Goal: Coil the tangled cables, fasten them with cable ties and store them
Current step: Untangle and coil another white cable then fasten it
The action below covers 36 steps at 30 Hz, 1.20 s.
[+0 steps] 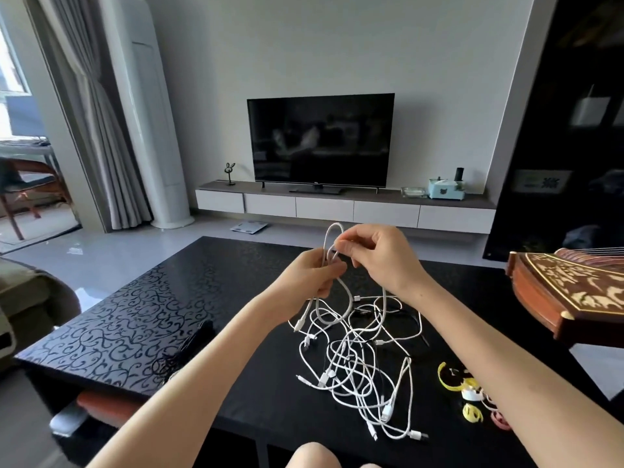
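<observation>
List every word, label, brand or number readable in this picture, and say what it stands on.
Nothing can be read for certain.
television: a small mark on the lower edge, too small to read.
sign in the dark cabinet: dark characters, too blurred to read.
white cables, cable ties, black table: no lettering shows.

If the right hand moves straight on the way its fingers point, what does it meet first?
The right hand points leftward and pinches the cable loop; just beyond, it would probably meet the left hand, which grips that loop too. Depth is unclear.
</observation>
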Each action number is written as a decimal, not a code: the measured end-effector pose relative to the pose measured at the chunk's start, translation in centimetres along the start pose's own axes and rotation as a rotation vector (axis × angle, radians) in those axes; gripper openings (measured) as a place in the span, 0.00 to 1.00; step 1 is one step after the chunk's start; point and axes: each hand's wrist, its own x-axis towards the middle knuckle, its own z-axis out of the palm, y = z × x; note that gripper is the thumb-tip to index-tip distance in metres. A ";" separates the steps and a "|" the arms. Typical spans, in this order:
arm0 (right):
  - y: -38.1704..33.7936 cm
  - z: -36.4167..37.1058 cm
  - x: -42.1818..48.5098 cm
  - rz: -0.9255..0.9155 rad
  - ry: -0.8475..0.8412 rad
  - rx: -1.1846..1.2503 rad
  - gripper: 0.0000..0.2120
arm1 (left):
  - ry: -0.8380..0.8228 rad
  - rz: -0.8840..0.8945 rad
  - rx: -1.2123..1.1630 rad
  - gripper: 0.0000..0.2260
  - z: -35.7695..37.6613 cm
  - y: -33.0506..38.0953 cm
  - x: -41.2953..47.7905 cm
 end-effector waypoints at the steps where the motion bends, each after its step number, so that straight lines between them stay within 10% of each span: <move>1: -0.2 -0.1 0.1 -0.007 -0.018 -0.040 0.03 | 0.014 -0.005 0.076 0.08 0.3 -0.1 0.0; 6: 0.0 -1.8 0.0 0.028 -0.164 -0.171 0.16 | 0.062 -0.052 0.363 0.11 0.6 -1.4 -0.2; 15: 2.2 -1.3 -3.0 -0.077 0.063 -0.576 0.09 | -0.044 -0.093 -0.181 0.13 1.5 -0.6 -1.5; 24: 0.1 0.1 -2.5 0.233 0.194 0.154 0.07 | -0.018 -0.082 -0.187 0.14 2.6 -0.5 -2.4; 36: 0.2 0.5 -1.0 0.184 0.207 0.016 0.05 | 0.040 -0.092 -0.027 0.16 3.6 -0.2 -1.9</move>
